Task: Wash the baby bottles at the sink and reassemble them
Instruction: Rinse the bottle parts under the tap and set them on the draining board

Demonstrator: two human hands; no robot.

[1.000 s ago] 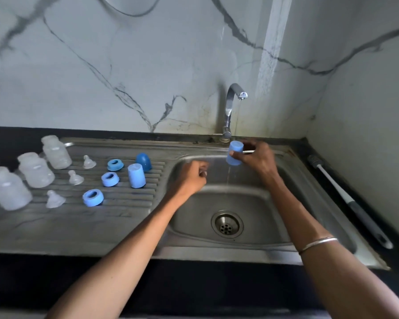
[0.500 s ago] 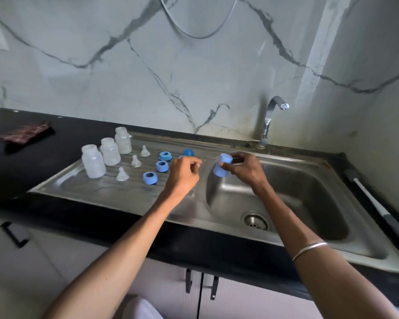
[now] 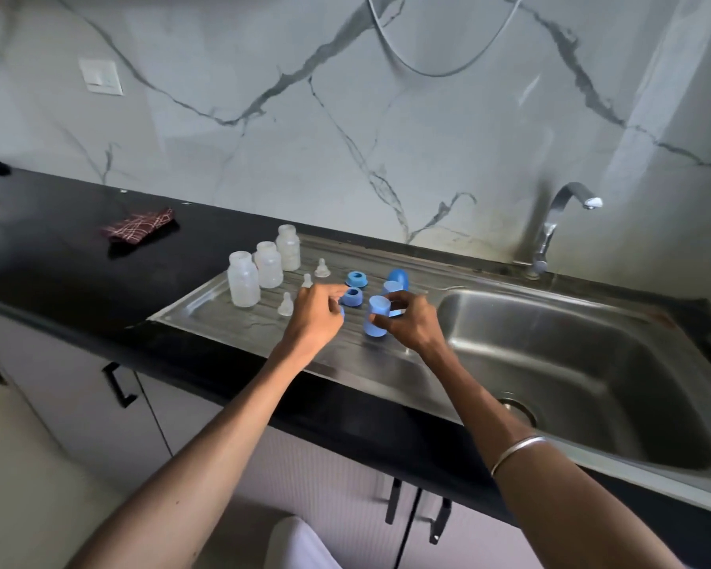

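Note:
My right hand (image 3: pixel 411 324) grips a light blue bottle cap (image 3: pixel 376 320) upright just above the steel draining board (image 3: pixel 239 322). Hovering over the board left of it, my left hand (image 3: pixel 315 318) has its fingers curled and holds nothing that I can see. Three clear bottles (image 3: pixel 263 269) stand at the board's back left. Three clear teats (image 3: pixel 306 283) lie beside them. Two blue screw rings (image 3: pixel 354 287) sit behind my left fingers. A third ring is mostly hidden by that hand. Two more blue caps (image 3: pixel 395 281) stand behind the held one.
The sink basin (image 3: pixel 592 379) lies to the right with its tap (image 3: pixel 551 236) shut off at the back. A checked cloth (image 3: pixel 138 230) rests on the black counter (image 3: pixel 50 256) to the left. Cabinet doors with black handles (image 3: pixel 120 384) run below.
My right hand carried the blue cap from under the tap leftward to the draining board. My left hand moved left with it. The view turned left.

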